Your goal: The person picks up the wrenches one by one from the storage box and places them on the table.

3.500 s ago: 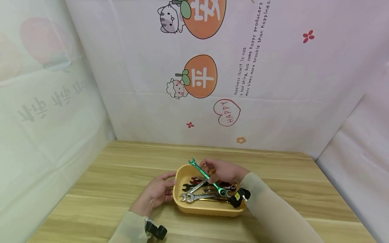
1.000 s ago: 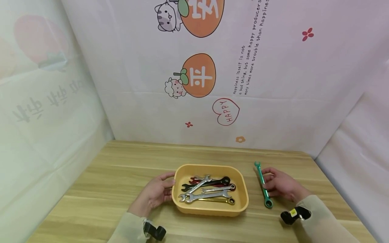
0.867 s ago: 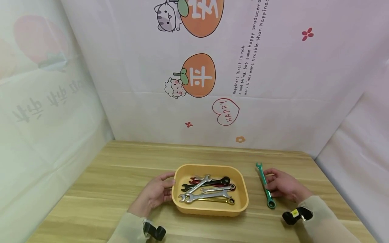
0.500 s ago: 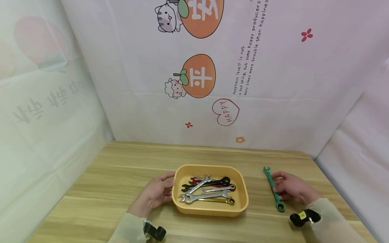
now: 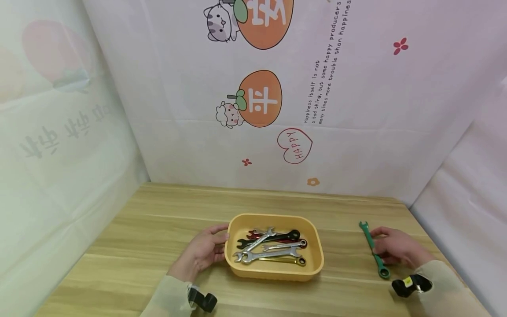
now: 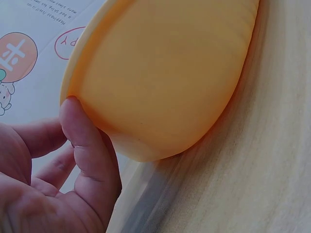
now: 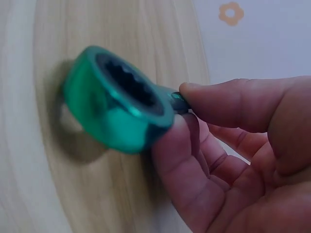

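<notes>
A yellow plastic bin (image 5: 275, 275) sits on the table, holding several wrenches. Among them are a black ratcheting wrench (image 5: 291, 236), a silver open-end wrench (image 5: 273, 254) and a gold wrench (image 5: 285, 260). My left hand (image 5: 206, 250) rests its fingers against the bin's left end; in the left wrist view, fingertips meet the outer wall near the rim. Right of the bin, my right hand (image 5: 396, 246) pinches a green ratcheting combination wrench (image 5: 371, 241) by its shaft between thumb and fingers. Its ring end (image 7: 116, 102) looms large in the right wrist view, close over the wood.
The wood-grain table (image 5: 158, 220) ends at a white printed backdrop (image 5: 198, 154), with white sheets on the left and right sides. A black wrist camera (image 5: 203, 300) is strapped to the left sleeve, another camera (image 5: 412, 285) to the right.
My right hand has lifted the green wrench out of the bin and carried it right, with further rightward movement over the last second. My left hand has stayed at the bin.
</notes>
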{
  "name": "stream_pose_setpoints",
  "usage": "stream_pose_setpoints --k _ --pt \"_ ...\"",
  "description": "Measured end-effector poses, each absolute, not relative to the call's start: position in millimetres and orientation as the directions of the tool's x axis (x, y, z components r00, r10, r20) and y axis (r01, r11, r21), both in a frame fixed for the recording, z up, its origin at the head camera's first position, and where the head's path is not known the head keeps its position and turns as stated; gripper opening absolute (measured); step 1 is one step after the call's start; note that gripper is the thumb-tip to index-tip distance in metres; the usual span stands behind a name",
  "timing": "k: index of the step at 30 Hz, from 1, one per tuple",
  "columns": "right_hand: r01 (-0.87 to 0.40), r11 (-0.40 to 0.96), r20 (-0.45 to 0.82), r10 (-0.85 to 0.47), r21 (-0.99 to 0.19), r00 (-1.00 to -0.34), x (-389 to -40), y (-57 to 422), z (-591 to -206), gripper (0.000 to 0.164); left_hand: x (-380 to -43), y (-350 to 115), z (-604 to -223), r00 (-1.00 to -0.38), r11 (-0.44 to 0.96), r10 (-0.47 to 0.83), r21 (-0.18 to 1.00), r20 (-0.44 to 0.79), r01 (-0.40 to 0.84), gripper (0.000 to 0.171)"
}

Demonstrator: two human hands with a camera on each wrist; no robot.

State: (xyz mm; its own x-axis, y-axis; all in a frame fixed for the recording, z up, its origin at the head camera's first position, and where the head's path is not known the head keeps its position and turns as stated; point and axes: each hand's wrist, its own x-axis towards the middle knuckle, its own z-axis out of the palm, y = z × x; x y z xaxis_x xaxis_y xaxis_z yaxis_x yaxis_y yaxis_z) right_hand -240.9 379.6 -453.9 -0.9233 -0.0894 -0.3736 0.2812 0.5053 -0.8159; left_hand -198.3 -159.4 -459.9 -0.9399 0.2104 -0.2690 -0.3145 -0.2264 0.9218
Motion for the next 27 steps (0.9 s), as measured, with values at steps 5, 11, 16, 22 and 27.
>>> stream_pose_setpoints --k 5,11,16,22,27 --pt "0.288 0.51 -0.372 -0.069 -0.811 -0.926 -238 391 -453 0.062 -199 -160 -460 -0.939 -0.227 0.213 0.921 -0.271 -0.317 0.049" --pt "0.294 0.491 -0.364 -0.05 -0.82 -0.93 -237 413 -457 0.064 -199 -159 -458 -0.939 -0.222 0.208 0.922 -0.272 -0.317 0.05" --pt "0.322 0.44 -0.376 -0.037 -0.838 -0.926 -235 439 -462 0.07 -200 -159 -456 -0.941 -0.211 0.198 0.926 -0.274 -0.314 0.049" --pt "0.356 0.367 -0.398 -0.043 -0.859 -0.916 -230 463 -460 0.045 -199 -160 -457 -0.94 -0.215 0.21 0.925 -0.27 -0.314 0.05" --pt "0.377 0.347 -0.403 -0.003 -0.859 -0.915 -229 477 -462 0.032 -198 -160 -457 -0.94 -0.214 0.202 0.924 -0.274 -0.316 0.05"
